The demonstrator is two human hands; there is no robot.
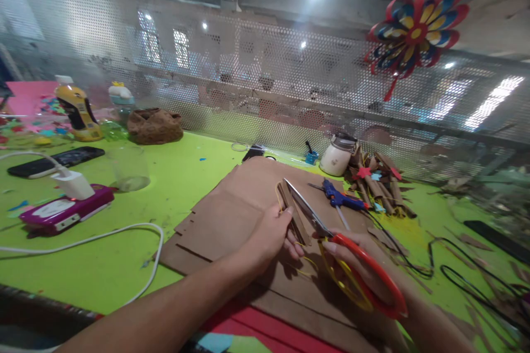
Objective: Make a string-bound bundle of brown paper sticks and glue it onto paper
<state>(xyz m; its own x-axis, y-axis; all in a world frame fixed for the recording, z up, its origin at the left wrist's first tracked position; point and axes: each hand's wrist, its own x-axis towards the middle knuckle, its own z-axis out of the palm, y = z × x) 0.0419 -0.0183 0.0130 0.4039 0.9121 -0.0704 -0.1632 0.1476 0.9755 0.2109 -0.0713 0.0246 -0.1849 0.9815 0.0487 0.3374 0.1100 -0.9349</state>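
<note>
My left hand (271, 234) pinches a bundle of narrow brown cardboard strips (292, 209) over a stack of brown cardboard sheets (223, 220). My right hand (364, 270) has its fingers through the red and yellow handles of a pair of scissors (327, 229). The scissor blades lie against the strips near their far end. A thin yellow loop hangs about the strips.
A blue glue gun (342, 198), a white jar (337, 157) and a pile of cardboard rolls (379, 179) sit behind the sheets on the green table (124, 253). At left lie a purple device with a white charger (68, 204), a white cable, a black phone (53, 161) and a clear cup (128, 168). Black cables (455, 273) trail at right.
</note>
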